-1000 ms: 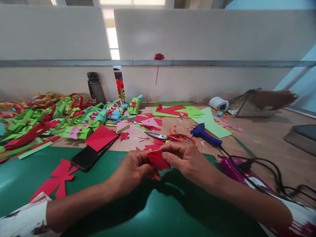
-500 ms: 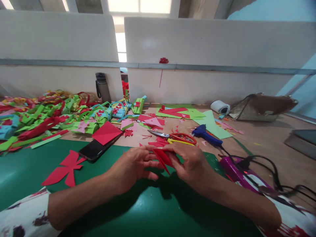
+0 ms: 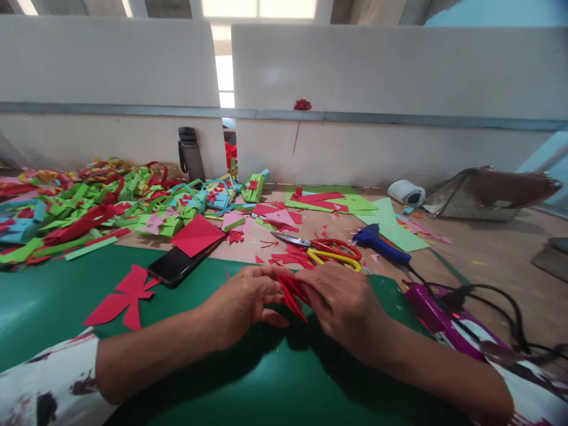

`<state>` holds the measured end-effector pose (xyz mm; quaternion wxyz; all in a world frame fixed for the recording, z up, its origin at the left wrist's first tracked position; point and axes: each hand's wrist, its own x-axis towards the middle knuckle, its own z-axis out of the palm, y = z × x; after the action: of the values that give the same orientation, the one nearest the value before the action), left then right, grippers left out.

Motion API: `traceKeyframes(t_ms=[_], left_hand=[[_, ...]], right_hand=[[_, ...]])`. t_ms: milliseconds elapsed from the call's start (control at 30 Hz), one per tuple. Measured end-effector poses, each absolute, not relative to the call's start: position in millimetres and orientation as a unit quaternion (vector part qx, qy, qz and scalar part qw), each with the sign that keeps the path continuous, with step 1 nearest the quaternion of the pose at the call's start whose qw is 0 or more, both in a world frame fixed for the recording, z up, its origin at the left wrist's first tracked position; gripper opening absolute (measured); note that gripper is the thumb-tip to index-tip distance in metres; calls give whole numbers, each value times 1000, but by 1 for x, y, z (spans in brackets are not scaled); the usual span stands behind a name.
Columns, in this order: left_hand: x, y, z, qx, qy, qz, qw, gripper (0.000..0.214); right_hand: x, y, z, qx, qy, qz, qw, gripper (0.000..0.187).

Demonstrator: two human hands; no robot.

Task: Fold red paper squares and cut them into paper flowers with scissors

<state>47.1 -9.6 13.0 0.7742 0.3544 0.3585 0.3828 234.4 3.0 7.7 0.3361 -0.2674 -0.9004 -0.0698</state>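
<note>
A small folded piece of red paper [image 3: 291, 299] is held up between my two hands over the green mat, its layers slightly parted at the lower end. My right hand [image 3: 346, 307] pinches it from the right, with the fingers bent over its upper part. From the other side, my left hand [image 3: 244, 305] has its thumb and upper fingers on the paper's left edge, while its lower fingers stretch out beneath. Just beyond the hands lie scissors [image 3: 331, 251] with red and yellow handles. Left of my left hand, a cut red paper flower shape [image 3: 126, 299] rests flat.
A black phone [image 3: 180, 266] carries a red paper square [image 3: 198, 235]. At the right are a blue glue gun [image 3: 381, 244] and a purple power strip [image 3: 448, 322] with black cables. Paper baskets [image 3: 89, 204] heap up at the left, near a bottle [image 3: 190, 155].
The red paper's layers have spread a little, and my left fingers have closed in on its edge. The whole view has shifted slightly, moving the table things rightward.
</note>
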Motion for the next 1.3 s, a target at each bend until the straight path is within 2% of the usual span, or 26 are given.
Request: traceKeyframes(t_ms=[267,400,567,667,767,833,1067,1300], left_hand=[[47,-12,18,440,352,366,741,25],[45,-12,20,453,361,347,738,28],[44,-12,18,462,385,341,723,46],[43,-12,19,495,415,384,660,33],[41,-9,22,563,410,388,603,37],[42,-7,24,586,402,384,589,31],[47,-6,19,503,424,366,658,14],[50,-7,18,447,421,363,701,32]], right_hand=[[238,8,8,-220,-897,-102,369,38],[242,8,13,-178,-906,-109,368,25],[241,9,13,-172,-907,-77,376,18],[240,10,11,-182,-905,-41,383,16],[238,9,12,-229,-894,4,385,12],[237,6,15,-270,-881,43,386,12],[234,0,21,-368,-808,241,392,14],[231,0,23,-397,-696,453,392,5]])
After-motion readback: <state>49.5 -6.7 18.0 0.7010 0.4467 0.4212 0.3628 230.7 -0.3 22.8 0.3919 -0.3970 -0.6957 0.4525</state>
